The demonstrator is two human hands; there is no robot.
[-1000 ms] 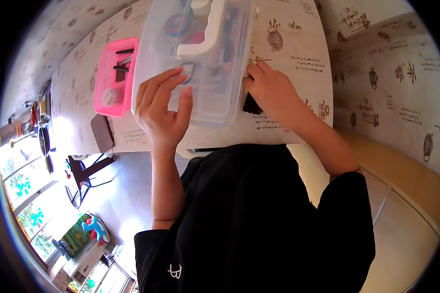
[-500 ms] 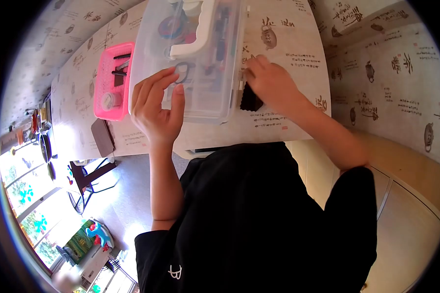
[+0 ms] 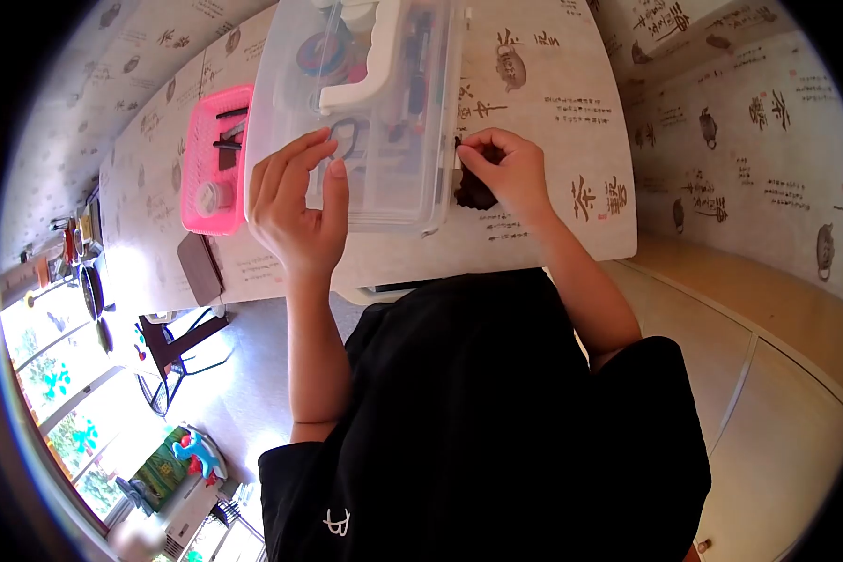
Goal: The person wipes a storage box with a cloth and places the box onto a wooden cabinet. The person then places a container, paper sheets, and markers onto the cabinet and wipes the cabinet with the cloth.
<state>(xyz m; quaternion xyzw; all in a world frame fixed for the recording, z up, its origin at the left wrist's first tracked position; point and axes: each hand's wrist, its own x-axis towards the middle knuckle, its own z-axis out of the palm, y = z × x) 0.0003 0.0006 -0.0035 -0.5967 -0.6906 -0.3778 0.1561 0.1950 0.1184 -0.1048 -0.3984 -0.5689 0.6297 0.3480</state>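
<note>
My left hand [image 3: 300, 208] hovers over or rests at the near left corner of a clear plastic storage box [image 3: 398, 192]; contact cannot be made out. Its fingers are apart and hold nothing. On the box's lid is a white handle [image 3: 363, 94]. Beside the box's right side, my right hand [image 3: 515, 176] has thumb and forefinger pinched at the top of a small dark piece with a wavy edge [image 3: 476, 192], perhaps cloth. That piece lies against the table, partly covered by the hand.
Left of the box stands a pink basket [image 3: 189, 192] with dark slim items and a small round container [image 3: 214, 197]. A brown flat piece [image 3: 199, 267] lies near the table's front left edge. The table [image 3: 571, 140] wears a printed cover. Tape and scissors show inside the box.
My right hand has turned, its elbow drawn in towards my body, and its fingertips now pinch the dark piece's upper end. My left hand has barely moved.
</note>
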